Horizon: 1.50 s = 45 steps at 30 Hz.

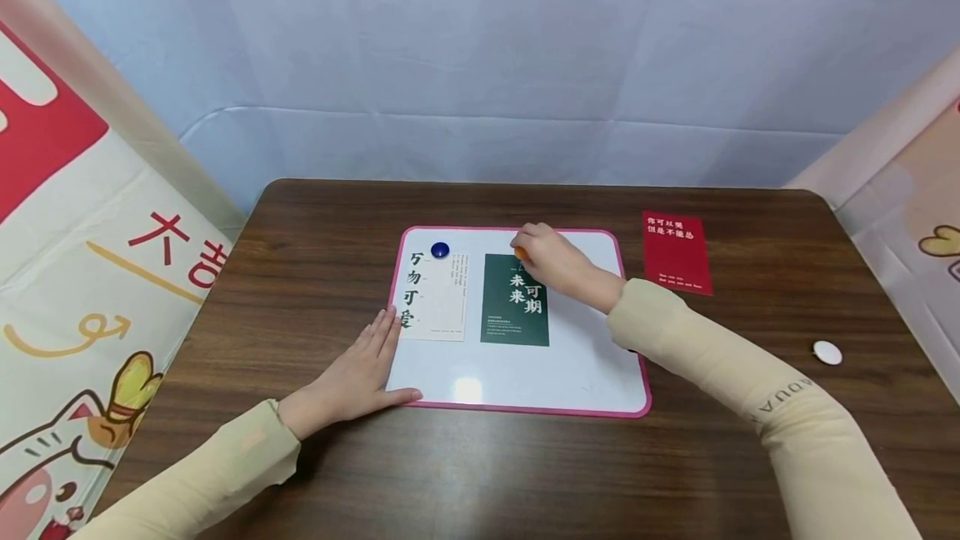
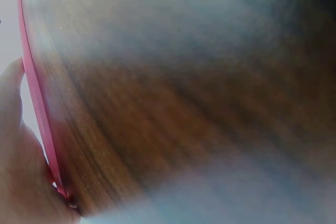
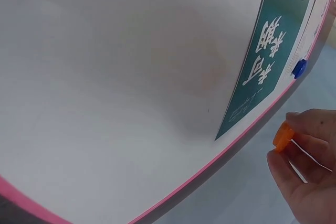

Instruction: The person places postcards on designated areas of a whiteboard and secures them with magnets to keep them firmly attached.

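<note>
A white magnetic board with a pink rim lies on the table. My left hand rests on its lower left edge, fingers extended; in the left wrist view the thumb lies along the pink rim. My right hand pinches a round orange magnet between thumb and fingertips, over the top of a green card with white characters. Left of that card is a white card with black characters, a round blue magnet on its top edge. My right fingers partly cover the green card's upper right corner.
On the brown wooden table, a red card with white writing lies right of the board. Farther right, nearer the front, is a round white magnet. A pale cloth hangs behind the table, and printed cloths hang at both sides.
</note>
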Each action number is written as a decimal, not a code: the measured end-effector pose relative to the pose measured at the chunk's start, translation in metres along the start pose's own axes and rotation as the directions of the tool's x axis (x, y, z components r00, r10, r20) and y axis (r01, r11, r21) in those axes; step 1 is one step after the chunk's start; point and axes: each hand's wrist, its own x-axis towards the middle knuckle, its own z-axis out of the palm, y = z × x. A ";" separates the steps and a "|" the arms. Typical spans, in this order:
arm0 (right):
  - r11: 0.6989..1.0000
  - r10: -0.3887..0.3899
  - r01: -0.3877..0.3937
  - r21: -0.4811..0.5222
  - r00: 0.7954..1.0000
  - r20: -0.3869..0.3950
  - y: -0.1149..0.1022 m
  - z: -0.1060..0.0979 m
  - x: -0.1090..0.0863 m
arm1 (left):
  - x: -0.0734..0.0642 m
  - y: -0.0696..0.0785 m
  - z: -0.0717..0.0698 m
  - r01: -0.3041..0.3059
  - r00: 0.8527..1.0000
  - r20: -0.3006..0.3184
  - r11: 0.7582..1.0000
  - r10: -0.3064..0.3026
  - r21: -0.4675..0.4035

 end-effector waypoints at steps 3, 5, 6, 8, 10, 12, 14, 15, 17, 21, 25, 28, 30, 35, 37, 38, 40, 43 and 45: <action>1.000 -0.012 0.012 -0.010 1.000 -0.009 -0.002 0.002 0.003 | 0.001 -0.001 0.001 0.004 1.000 0.003 1.000 -0.004 0.002; 1.000 -0.011 0.011 -0.012 1.000 -0.007 -0.002 0.003 0.004 | 0.001 -0.001 0.001 0.007 1.000 0.007 1.000 -0.007 0.002; 1.000 -0.010 0.009 -0.014 1.000 -0.004 -0.002 0.003 0.005 | 0.001 -0.001 0.001 0.005 1.000 0.005 1.000 -0.005 0.001; 1.000 -0.004 0.004 -0.020 1.000 0.005 -0.003 0.005 0.006 | 0.001 -0.001 0.001 0.003 1.000 0.003 1.000 -0.003 -0.001; 1.000 0.001 -0.001 -0.028 1.000 0.013 -0.003 0.006 0.008 | 0.001 -0.002 0.002 0.002 1.000 0.003 1.000 -0.002 -0.001; 0.999 0.004 -0.004 -0.033 1.000 0.020 -0.003 0.008 0.010 | 0.001 -0.002 0.002 0.002 1.000 0.004 1.000 -0.002 -0.001; 0.999 0.006 -0.005 -0.031 1.000 0.026 -0.002 0.010 0.011 | 0.001 -0.002 0.002 0.001 1.000 0.006 1.000 -0.001 -0.001; 1.000 0.007 -0.006 -0.028 1.000 0.030 -0.002 0.010 0.012 | 0.001 -0.002 0.002 0.001 1.000 0.007 1.000 -0.001 -0.002; 1.000 0.007 -0.007 -0.020 0.999 0.038 -0.002 0.012 0.013 | 0.001 -0.001 0.001 0.004 1.000 0.011 1.000 -0.004 -0.001; 1.000 0.014 -0.014 -0.012 0.999 0.052 0.000 0.014 0.015 | 0.001 -0.001 0.001 0.008 1.000 0.015 1.000 -0.008 -0.004; 1.000 0.027 -0.027 -0.015 0.997 0.066 0.002 0.015 0.017 | 0.002 -0.002 0.001 0.007 1.000 0.012 1.000 -0.007 -0.008; 0.999 0.030 -0.030 -0.011 0.997 0.073 0.003 0.017 0.017 | 0.002 -0.002 0.001 0.004 1.000 0.009 1.000 -0.004 -0.010; 1.000 0.026 -0.026 -0.006 0.997 0.073 0.003 0.018 0.018 | 0.002 -0.002 0.001 0.001 1.000 0.006 1.000 -0.001 -0.007; 1.000 0.018 -0.018 -0.006 0.997 0.073 0.006 0.020 0.019 | 0.002 -0.002 0.002 0.000 1.000 0.004 1.000 0.000 -0.002; 1.000 0.020 -0.020 -0.006 0.997 0.074 0.006 0.021 0.019 | 0.002 -0.002 0.002 0.000 1.000 0.004 1.000 0.000 -0.003; 1.000 0.021 -0.020 -0.005 0.997 0.074 0.006 0.022 0.020 | 0.002 -0.002 0.002 0.000 1.000 0.004 1.000 0.000 -0.003; 1.000 0.022 -0.022 0.000 0.997 0.076 0.007 0.022 0.020 | 0.002 -0.002 0.002 -0.001 1.000 0.003 1.000 0.001 -0.003; 1.000 0.024 -0.025 0.003 0.997 0.080 0.006 0.022 0.021 | 0.002 -0.002 0.002 0.002 1.000 0.004 1.000 -0.002 -0.006; 1.000 0.028 -0.029 0.006 0.996 0.083 0.006 0.022 0.021 | 0.001 -0.002 0.002 0.003 1.000 0.003 1.000 -0.003 -0.005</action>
